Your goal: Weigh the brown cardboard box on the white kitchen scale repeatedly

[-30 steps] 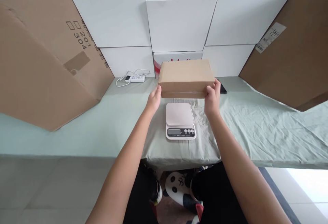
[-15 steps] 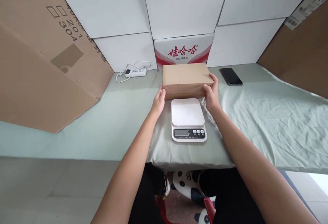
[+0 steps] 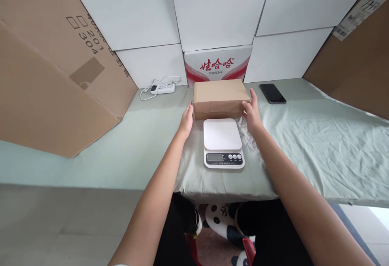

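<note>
A closed brown cardboard box (image 3: 221, 91) rests on the cloth-covered table, just behind a white kitchen scale (image 3: 223, 135) whose platform is bare and whose display looks blank. At the box's left side, my left hand (image 3: 186, 119) is stretched out, a thin gap between its fingers and the cardboard. My right hand (image 3: 252, 112) is at the right end, index finger raised away and thumb close to the front right corner; whether it still touches I cannot tell. Crumpled clear plastic (image 3: 244, 130) lies partly under my right hand, beside the scale.
Behind the box stands a red-and-white carton (image 3: 217, 65) against white panels. A phone (image 3: 272, 93) lies to the right, a white power strip (image 3: 163, 89) with a cable to the left. Large cardboard sheets (image 3: 57, 95) flank both sides. The green tablecloth (image 3: 319, 148) is wrinkled.
The box has come down slightly and both hands have loosened from its sides. My right index finger has lifted off the cardboard. The camera view has shifted a little.
</note>
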Tool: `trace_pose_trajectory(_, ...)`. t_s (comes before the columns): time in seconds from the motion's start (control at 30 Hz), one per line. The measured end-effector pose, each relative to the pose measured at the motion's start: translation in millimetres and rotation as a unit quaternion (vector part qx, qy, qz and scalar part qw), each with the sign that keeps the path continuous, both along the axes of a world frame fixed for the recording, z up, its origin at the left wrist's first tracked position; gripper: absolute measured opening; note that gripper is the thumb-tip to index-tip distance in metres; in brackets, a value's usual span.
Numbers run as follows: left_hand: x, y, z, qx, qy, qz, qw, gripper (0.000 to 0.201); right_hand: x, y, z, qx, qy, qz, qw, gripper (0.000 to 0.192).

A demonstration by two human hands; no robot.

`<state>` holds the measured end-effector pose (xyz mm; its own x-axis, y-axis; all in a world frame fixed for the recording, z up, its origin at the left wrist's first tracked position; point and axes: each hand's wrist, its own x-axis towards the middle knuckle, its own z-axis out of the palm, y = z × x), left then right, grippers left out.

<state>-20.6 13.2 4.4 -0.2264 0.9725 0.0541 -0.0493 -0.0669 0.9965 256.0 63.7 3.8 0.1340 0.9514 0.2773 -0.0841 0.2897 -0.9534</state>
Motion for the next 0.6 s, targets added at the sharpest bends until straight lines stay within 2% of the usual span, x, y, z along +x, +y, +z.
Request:
trace_pose_trajectory(0.1, -4.6, -6.7, 7.5, -0.029, 0.002, 0.01, 1.0, 0.069, 9.3, -3.7, 1.3, -0.075, -0.007, 0.013, 0.997, 0.085)
trace_pose_trajectory(0.3, -2.5, -14.9, 17.5, -0.049, -0.009, -0.006, 0.999, 0.069, 12.3, -9.6, -0.1, -0.106, -0.021, 0.025, 0.994, 0.076)
trace_pose_trajectory(0.6, 6.6, -13.4, 12.4, -0.02, -0.031, -0.043, 0.998, 0.06, 3.3, -14.5, 0.7, -0.064, -0.04, 0.069, 0.995, 0.062)
